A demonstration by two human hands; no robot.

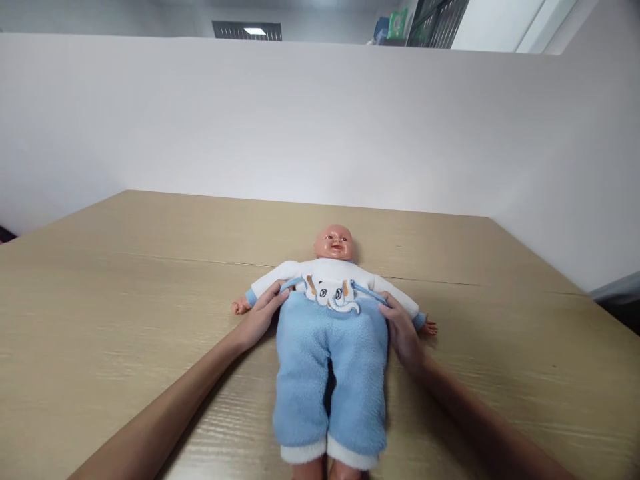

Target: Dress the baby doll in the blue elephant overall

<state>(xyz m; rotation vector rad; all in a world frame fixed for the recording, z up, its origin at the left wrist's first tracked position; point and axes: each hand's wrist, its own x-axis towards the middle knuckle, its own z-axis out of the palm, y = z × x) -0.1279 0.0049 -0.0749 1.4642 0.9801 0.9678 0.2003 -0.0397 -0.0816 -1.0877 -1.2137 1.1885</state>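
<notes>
A baby doll (334,243) lies on its back on the table, head away from me and arms spread out. It wears a white long-sleeved top (327,267) and fluffy light blue overalls (330,327) with an elephant design on the bib. My left hand (265,310) is closed on the left edge of the overalls near the waist, by the blue strap (293,283). On the opposite side, my right hand (401,327) grips the right edge by the other strap (369,291). Some fingertips are hidden behind the cloth.
The doll rests on a wide wooden table (125,320) with a seam running across it. A white partition (280,120) rises along the far edge and continues on the right. Beyond its top are a green package (397,25) and a dark vent (247,31).
</notes>
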